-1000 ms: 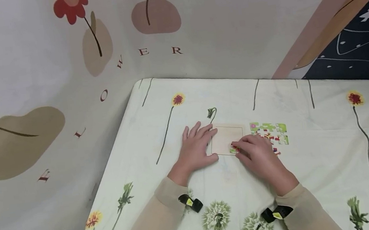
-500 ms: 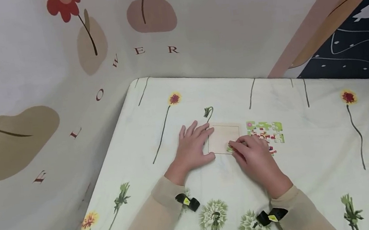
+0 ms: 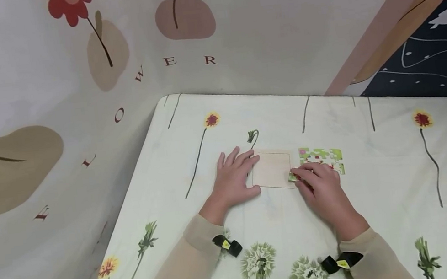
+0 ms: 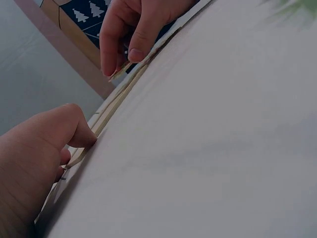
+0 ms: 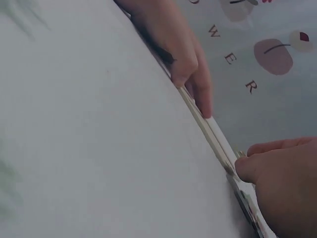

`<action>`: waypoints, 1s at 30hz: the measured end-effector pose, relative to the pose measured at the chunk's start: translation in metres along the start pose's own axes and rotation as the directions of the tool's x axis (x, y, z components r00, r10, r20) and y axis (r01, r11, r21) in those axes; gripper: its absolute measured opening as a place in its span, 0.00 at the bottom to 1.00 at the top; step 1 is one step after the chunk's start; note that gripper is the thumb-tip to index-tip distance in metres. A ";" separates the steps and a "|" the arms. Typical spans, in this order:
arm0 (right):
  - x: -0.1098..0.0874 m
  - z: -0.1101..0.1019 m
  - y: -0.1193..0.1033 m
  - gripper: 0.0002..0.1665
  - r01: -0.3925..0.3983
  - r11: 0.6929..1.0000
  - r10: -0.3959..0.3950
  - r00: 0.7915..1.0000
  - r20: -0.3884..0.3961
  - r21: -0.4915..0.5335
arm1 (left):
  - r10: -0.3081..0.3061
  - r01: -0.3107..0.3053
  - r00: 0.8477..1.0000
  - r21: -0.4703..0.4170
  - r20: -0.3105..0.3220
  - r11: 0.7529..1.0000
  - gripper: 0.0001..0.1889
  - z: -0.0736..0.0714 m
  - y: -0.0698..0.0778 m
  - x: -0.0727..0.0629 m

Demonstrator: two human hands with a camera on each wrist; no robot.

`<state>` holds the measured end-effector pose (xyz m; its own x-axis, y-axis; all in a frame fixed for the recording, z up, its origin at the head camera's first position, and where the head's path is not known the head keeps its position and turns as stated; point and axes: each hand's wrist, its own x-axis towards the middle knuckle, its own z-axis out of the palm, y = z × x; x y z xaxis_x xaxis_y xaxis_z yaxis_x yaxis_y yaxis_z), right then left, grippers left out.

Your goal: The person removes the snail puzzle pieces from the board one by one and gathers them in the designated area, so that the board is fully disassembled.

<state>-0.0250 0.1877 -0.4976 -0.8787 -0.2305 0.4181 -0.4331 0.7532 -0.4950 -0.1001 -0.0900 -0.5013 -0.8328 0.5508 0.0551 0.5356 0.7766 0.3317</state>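
A thin, pale wooden puzzle board [image 3: 271, 169] lies on the flower-print cloth. My left hand [image 3: 233, 179] rests at its left side with the fingers spread; the thumb touches the near left corner and the index fingertip lies on the upper left. Over the board's lower right edge, my right hand [image 3: 321, 187] pinches a small green-and-red jigsaw piece [image 3: 291, 177] between thumb and fingers. The left wrist view shows this piece [image 4: 119, 74] held tilted above the board. Right of the board, a patch of colourful jigsaw pieces [image 3: 321, 153] is partly covered by my right hand.
The cloth-covered table [image 3: 393, 175] carries printed flowers and stems. A pale wall [image 3: 271, 46] with printed shapes and letters rises behind it and on the left. Dark patterned fabric [image 3: 433, 55] hangs at the far right.
My right hand has moved right with the jigsaw piece, from over the board's lower right corner to its right edge. The left hand stays in place on the board.
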 end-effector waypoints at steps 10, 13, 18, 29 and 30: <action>-0.016 -0.021 0.023 0.19 -0.070 0.998 0.070 0.996 -0.061 0.001 | -0.001 0.001 1.000 0.011 -0.011 1.000 0.41 0.002 -0.001 0.000; -0.023 -0.027 0.030 0.19 -0.096 0.995 0.096 0.993 -0.065 0.000 | 0.003 -0.003 1.000 0.005 -0.018 1.000 0.41 0.003 -0.001 -0.001; -0.035 -0.037 0.039 0.20 -0.120 0.993 0.121 0.988 -0.099 0.008 | 0.002 -0.002 1.000 0.002 -0.017 1.000 0.41 0.003 -0.001 -0.001; -0.053 -0.050 0.052 0.21 -0.174 0.985 0.173 0.975 -0.140 0.008 | -0.005 0.005 1.000 -0.003 -0.006 1.000 0.42 0.001 0.001 0.000; -0.054 -0.050 0.052 0.21 -0.178 0.984 0.178 0.974 -0.141 0.011 | -0.004 0.004 1.000 -0.003 -0.007 1.000 0.42 0.001 0.001 0.000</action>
<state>0.0102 0.2705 -0.5077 -0.9044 -0.0034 0.4266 -0.2717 0.7754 -0.5700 -0.0990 -0.0889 -0.5014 -0.8360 0.5453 0.0607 0.5317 0.7779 0.3350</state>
